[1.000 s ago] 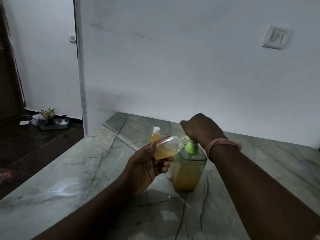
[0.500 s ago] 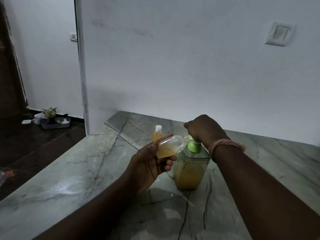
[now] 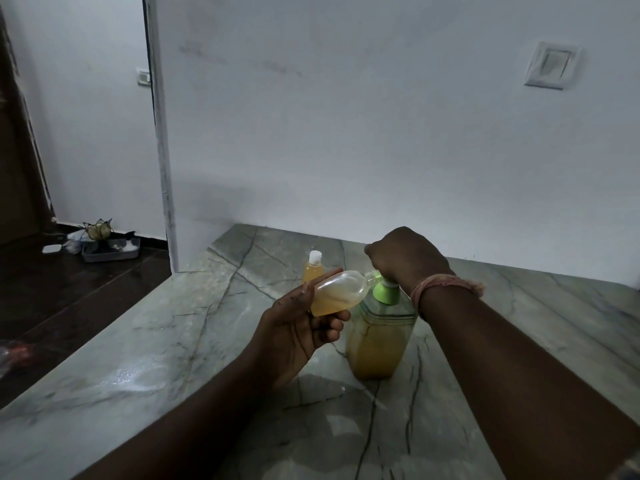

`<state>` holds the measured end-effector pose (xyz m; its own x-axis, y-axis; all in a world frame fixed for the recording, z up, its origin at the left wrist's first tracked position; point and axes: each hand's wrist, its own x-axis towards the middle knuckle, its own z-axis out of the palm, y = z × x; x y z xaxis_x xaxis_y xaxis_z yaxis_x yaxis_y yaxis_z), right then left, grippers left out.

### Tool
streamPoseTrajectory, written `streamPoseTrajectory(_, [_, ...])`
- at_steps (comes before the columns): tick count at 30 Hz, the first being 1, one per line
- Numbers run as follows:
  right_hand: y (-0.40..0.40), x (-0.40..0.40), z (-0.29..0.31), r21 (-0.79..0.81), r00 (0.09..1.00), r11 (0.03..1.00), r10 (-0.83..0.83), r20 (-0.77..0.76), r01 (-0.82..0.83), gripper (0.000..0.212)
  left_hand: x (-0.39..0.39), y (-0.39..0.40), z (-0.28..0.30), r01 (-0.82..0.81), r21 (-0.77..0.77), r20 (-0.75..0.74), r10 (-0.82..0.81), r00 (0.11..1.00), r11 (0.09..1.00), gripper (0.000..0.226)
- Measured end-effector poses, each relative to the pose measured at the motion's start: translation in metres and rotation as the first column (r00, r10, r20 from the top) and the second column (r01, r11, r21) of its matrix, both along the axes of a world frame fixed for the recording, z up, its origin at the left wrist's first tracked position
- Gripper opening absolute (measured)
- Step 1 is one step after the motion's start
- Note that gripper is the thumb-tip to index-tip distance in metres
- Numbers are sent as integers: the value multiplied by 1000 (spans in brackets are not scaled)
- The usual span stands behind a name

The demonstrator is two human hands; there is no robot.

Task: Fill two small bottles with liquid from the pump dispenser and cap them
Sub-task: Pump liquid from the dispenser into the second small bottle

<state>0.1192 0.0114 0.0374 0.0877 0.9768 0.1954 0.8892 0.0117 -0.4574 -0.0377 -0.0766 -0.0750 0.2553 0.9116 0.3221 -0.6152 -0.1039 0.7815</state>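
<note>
Two bottles show in the head view: the left hand (image 3: 298, 336) grips a tilted, part-filled small bottle (image 3: 337, 292), mouth at the spout beneath the right hand (image 3: 405, 259), which curls over the pump dispenser (image 3: 381, 336); just beyond the left hand's fingertips stands a capped bottle (image 3: 313, 270).

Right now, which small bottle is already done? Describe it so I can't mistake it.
Find the marble counter and the big pump dispenser on it. Behind it, toward the wall, the capped bottle stands upright, untouched, white cap on; the other is held tilted, uncapped.
</note>
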Motion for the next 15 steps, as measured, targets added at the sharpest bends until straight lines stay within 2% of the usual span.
streamPoseTrajectory(5, [-4, -2, 14, 61, 988, 998, -7, 154, -2, 27, 2, -3, 0, -9, 3, 4, 9, 1000, 1000, 44])
streamPoseTrajectory(12, [4, -2, -3, -11, 1000, 1000, 20, 6, -20, 21, 0, 2, -1, 5, 8, 5, -5, 1000, 1000, 50])
streamPoseTrajectory(15, [0, 1, 4, 5, 1000, 1000, 14, 16, -14, 23, 0, 2, -2, 31, 9, 12, -32, 999, 999, 64])
